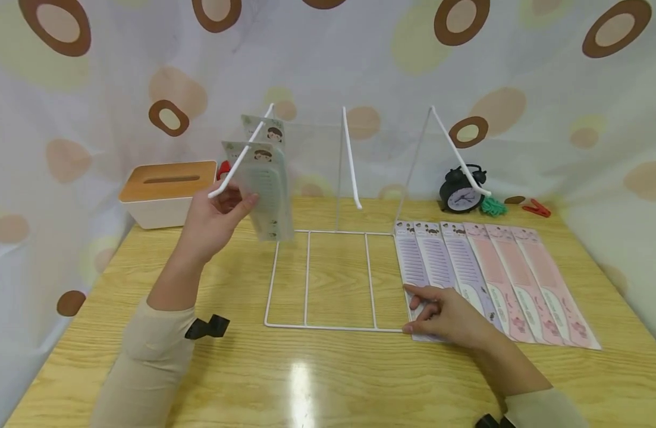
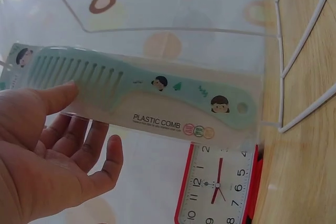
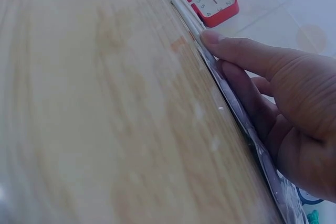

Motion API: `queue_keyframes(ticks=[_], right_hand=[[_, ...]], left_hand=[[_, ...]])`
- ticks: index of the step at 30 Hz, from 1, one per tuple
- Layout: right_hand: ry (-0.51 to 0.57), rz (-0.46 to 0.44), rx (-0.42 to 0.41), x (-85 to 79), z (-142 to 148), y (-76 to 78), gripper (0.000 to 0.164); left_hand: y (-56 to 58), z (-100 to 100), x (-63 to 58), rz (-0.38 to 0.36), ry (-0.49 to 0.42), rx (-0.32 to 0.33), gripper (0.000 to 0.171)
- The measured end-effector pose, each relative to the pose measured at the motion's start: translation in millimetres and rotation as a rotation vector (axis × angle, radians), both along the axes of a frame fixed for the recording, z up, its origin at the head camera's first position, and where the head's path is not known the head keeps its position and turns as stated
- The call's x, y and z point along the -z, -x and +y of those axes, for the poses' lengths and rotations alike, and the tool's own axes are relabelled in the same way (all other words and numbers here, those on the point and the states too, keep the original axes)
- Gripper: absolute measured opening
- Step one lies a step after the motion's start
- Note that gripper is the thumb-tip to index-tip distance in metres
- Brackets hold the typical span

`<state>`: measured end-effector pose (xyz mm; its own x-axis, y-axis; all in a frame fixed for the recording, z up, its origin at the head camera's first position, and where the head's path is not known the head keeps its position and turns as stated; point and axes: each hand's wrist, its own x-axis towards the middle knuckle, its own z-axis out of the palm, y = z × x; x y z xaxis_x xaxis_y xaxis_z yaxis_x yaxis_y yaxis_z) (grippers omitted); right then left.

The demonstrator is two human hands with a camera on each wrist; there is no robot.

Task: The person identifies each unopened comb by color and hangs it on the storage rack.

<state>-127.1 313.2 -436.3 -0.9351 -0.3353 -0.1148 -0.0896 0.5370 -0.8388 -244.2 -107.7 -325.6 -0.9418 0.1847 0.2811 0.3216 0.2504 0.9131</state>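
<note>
A white wire rack stands on the table with three prongs pointing forward. Two packaged combs hang at its left prong, a front one and one behind it. My left hand pinches the front pack at its edge, thumb over the clear sleeve. In the left wrist view the pale green comb shows beside printed "PLASTIC COMB" lettering. My right hand grips the front right corner of the rack's base, thumb and index finger on the wire. It lies over the nearest purple comb pack.
Purple packs and pink comb packs lie in a row right of the rack. Behind stand a tissue box, a black alarm clock, a green scrunchie-like bundle, a red clip and a red-framed clock.
</note>
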Motion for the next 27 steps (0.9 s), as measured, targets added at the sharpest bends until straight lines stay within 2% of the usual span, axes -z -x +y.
queue_keyframes(ticks=[4, 9, 14, 19, 24, 27], right_hand=[[0.010, -0.008, -0.009, -0.2, 0, -0.2, 0.080], [0.005, -0.007, 0.005, 0.0, 0, -0.6, 0.080], [0.005, -0.008, 0.006, 0.2, -1, -1.0, 0.081], [-0.001, -0.019, 0.025, -1.7, -2, -0.1, 0.082], [-0.012, -0.024, 0.056, -4.4, -3, 0.2, 0.080], [0.026, -0.036, 0.060, -5.0, -2, -2.1, 0.077]], left_hand=[[3.6, -1, 4.3, -0.036, 0.002, -0.011, 0.021], [4.7, 0, 3.4, -0.023, 0.019, -0.004, 0.023], [0.7, 0, 0.6, -0.017, 0.034, 0.006, 0.025], [-4.4, -3, -5.4, 0.020, 0.079, -0.001, 0.039], [-18.8, -15, -14.2, 0.041, 0.088, -0.087, 0.058], [-34.1, -24, -17.9, 0.046, 0.099, -0.121, 0.058]])
